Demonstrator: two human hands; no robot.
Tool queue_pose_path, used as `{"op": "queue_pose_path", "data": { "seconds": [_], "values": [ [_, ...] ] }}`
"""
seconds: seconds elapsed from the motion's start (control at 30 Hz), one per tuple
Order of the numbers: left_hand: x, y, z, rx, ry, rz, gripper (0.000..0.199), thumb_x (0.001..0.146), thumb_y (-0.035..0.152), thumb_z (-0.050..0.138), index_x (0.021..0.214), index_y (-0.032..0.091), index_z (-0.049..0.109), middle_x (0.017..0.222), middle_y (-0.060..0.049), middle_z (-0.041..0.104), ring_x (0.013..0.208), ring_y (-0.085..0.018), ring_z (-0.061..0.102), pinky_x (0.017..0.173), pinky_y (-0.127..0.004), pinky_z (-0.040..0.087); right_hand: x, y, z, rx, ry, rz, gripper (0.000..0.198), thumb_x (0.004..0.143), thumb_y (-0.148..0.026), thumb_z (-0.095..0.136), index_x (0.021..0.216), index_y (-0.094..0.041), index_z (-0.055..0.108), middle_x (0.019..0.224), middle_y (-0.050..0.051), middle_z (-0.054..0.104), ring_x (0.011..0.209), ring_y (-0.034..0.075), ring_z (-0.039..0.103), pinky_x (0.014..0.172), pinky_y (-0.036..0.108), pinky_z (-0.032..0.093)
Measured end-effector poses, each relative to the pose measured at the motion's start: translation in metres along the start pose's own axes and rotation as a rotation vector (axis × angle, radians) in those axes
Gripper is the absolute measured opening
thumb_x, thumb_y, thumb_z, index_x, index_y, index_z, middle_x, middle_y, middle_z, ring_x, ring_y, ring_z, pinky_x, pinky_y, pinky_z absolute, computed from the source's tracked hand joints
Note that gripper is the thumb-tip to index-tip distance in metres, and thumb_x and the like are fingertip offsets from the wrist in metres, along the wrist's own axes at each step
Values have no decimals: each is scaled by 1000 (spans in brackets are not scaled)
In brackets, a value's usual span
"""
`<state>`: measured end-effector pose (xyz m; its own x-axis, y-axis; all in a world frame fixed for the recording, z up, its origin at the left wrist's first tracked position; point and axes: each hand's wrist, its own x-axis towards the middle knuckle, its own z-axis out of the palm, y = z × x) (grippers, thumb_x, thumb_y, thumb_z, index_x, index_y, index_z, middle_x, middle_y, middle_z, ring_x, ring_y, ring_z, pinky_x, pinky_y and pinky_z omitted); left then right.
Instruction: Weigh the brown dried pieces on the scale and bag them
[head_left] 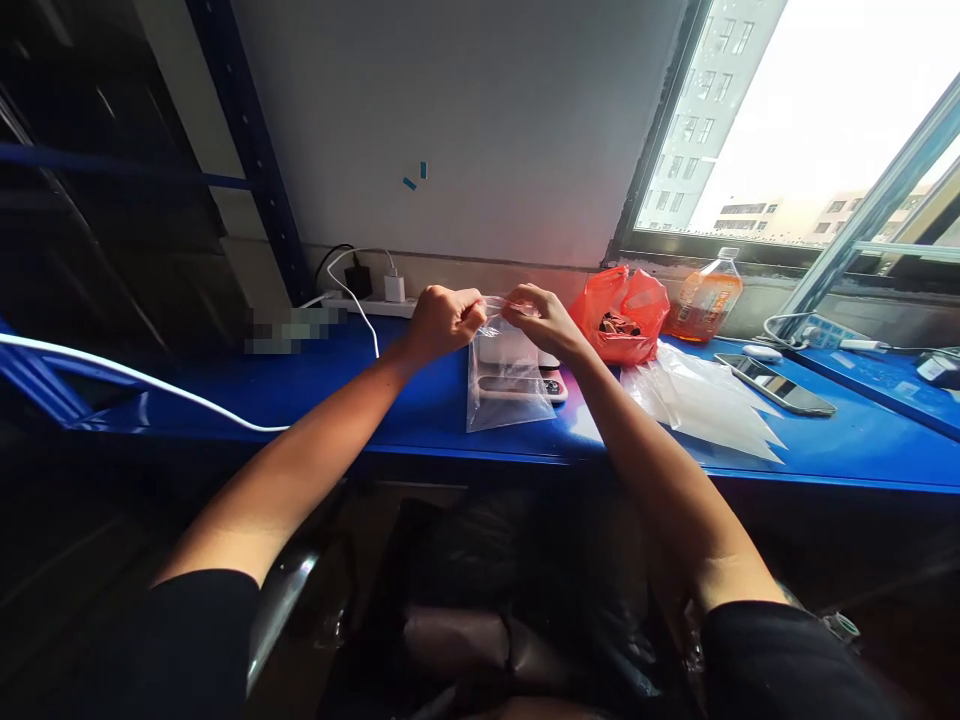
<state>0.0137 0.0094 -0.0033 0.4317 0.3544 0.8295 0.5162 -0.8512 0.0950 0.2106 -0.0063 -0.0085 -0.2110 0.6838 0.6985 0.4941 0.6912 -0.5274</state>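
Note:
A clear plastic bag (510, 405) hangs by its top edge between my two hands. My left hand (448, 318) is closed in a fist on one side of the bag's gathered top. Thumb and fingers of my right hand (541, 318) pinch the other side. Behind the bag, and partly seen through it, a white device with a dark button area (553, 388) rests on the blue table (409, 420); it looks like a small scale. Whether anything lies inside the bag I cannot tell.
To the right stand a red plastic bag (652, 300) with dark pieces inside and a bottle of orange drink (705, 298). Flat clear bags (694, 395) and a phone (776, 385) lie nearer. White cables and a charger (394, 287) are at the back left.

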Motion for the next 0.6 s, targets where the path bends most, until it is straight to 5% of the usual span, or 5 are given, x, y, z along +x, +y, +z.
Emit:
{"op": "queue_pose_path", "data": {
  "seconds": [0.37,0.6],
  "values": [
    [4,-18,-14,-15,116,-62,37,88,32,43,54,20,50,43,4,40,42,-11,37,50,-28,28,6,20,-16,-14,166,147,8,75,-27,57,77,-19,57,79,-1,59,73,13,54,73,28,45],
    [-5,-28,-3,-196,-116,-165,51,97,48,31,77,16,65,48,1,53,44,-13,49,50,-25,38,5,5,-3,-18,370,253,7,82,-21,44,84,-21,50,72,0,59,63,13,55,63,28,44]
  ]
}}
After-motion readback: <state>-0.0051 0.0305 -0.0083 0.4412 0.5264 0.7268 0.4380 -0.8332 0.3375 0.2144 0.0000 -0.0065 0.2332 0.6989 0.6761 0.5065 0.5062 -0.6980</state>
